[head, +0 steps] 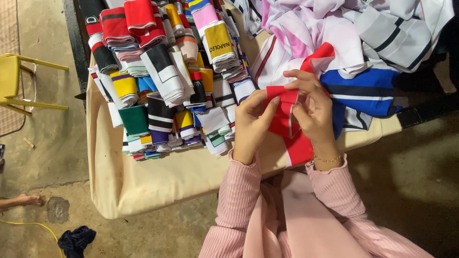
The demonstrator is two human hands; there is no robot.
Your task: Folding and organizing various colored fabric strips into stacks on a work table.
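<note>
Pink sleeves [287, 210] frame your left hand [252, 125] and right hand [313, 107], both pinched shut on the red fabric piece [286, 125] over the table edge [158, 177]. You seem mid-fold; next, keep edges aligned beside the folded stacks [167, 76].

Surface [158, 184]: draped in beige cloth, dark frame showing at its far-left corner. Floor [52, 143]: grey, stained concrete. Yellow stool [14, 81] left of the surface; woven mat [9, 57] beneath it. Dark blue rag [75, 240] and yellow cord [33, 225] near the lower-left.
</note>
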